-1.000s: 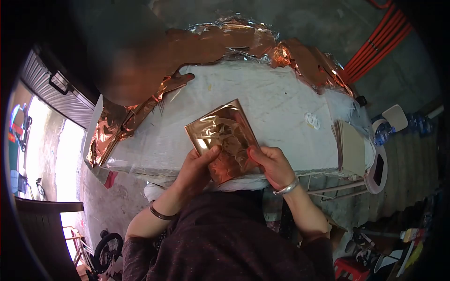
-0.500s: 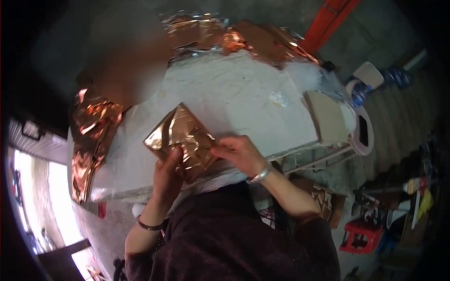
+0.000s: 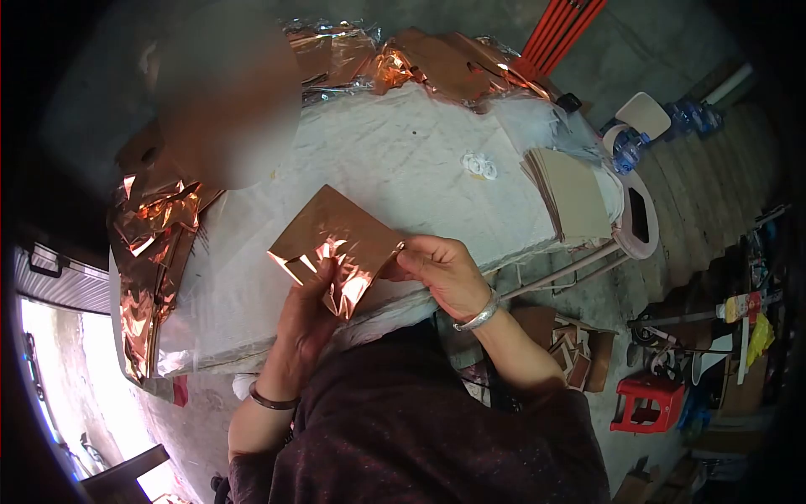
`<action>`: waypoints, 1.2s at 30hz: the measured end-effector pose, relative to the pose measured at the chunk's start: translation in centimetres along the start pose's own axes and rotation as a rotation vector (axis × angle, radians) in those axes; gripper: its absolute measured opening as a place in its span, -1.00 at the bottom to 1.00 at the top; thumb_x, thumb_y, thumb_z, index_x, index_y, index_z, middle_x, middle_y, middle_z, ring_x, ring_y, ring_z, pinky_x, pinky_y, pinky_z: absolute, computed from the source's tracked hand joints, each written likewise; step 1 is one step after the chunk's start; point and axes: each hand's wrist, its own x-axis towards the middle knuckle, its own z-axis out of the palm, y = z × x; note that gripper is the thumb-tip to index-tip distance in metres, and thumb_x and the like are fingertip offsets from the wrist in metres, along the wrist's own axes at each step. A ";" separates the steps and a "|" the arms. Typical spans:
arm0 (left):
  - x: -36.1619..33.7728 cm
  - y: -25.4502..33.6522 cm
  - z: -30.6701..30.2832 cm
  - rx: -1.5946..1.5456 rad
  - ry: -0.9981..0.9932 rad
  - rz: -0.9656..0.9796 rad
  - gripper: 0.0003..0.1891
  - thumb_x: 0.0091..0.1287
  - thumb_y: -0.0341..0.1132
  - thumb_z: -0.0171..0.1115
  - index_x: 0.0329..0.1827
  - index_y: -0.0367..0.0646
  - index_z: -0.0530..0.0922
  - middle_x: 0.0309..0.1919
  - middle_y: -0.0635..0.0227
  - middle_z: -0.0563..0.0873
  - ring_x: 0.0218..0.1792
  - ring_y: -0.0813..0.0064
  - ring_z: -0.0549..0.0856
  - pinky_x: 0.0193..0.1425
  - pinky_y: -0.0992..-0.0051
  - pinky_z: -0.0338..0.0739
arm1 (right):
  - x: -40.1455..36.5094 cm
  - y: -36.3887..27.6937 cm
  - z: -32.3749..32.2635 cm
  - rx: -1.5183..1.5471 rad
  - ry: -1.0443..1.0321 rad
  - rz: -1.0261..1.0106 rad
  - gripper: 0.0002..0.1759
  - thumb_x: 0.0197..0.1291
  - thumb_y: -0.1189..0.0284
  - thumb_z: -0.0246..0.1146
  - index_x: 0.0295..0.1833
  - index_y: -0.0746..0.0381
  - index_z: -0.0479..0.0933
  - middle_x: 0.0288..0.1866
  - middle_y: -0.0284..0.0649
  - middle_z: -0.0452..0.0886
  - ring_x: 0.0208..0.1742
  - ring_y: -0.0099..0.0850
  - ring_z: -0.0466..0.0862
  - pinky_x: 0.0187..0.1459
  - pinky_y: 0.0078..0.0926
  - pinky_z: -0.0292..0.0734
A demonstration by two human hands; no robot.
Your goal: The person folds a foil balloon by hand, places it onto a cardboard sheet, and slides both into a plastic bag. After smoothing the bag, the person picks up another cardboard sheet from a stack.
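A copper-coloured foil-covered square [image 3: 336, 223] is held just above the near edge of the table, tilted so one corner points away from me. Loose foil flaps hang crumpled along its near side. My left hand [image 3: 309, 311] grips the near-left edge, thumb on top and fingers underneath. At the right corner my right hand [image 3: 441, 265] pinches the foil between thumb and fingers. What lies inside the foil is hidden.
Copper foil sheets [image 3: 453, 67] lie along the far edge, and more foil [image 3: 147, 252] at the left. A stack of grey boards [image 3: 575, 197] sits at the table's right end beside a stool [image 3: 642, 214] with a phone. Behind stands a red stool [image 3: 646, 403].
The foil near the middle of the square now lies smoother, with flaps gathered at its near side. My right hand has turned slightly and still pinches the corner.
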 end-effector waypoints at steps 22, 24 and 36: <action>-1.9 -3.6 1.0 0.401 -0.008 0.437 -0.82 0.39 -0.30 0.23 -0.07 -0.21 0.59 -0.30 0.46 0.66 -0.37 0.68 0.57 -0.29 0.62 0.47 | -0.9 2.1 -0.4 -0.250 0.242 -0.086 -0.85 0.31 0.49 0.25 -0.13 0.36 0.63 -0.32 -0.36 0.69 -0.32 -0.71 0.58 -0.29 -0.70 0.49; -1.7 -4.0 1.1 0.379 0.000 0.425 -0.84 0.40 -0.31 0.23 -0.08 -0.19 0.59 -0.34 0.50 0.65 -0.41 0.70 0.56 -0.33 0.64 0.44 | -1.5 1.6 -0.5 -0.448 0.267 -0.137 -0.80 0.27 0.45 0.28 -0.08 0.36 0.61 -0.28 -0.24 0.71 -0.31 -0.62 0.64 -0.28 -0.64 0.53; -1.9 -2.8 -0.6 0.425 0.009 0.358 -0.82 0.43 -0.29 0.18 -0.06 -0.20 0.53 -0.34 0.46 0.63 -0.40 0.66 0.53 -0.33 0.56 0.42 | -7.7 -4.1 -21.7 -1.935 0.971 -0.269 -0.63 0.25 0.27 0.23 0.06 0.29 0.55 0.07 0.04 0.62 0.08 -0.02 0.61 0.09 -0.16 0.49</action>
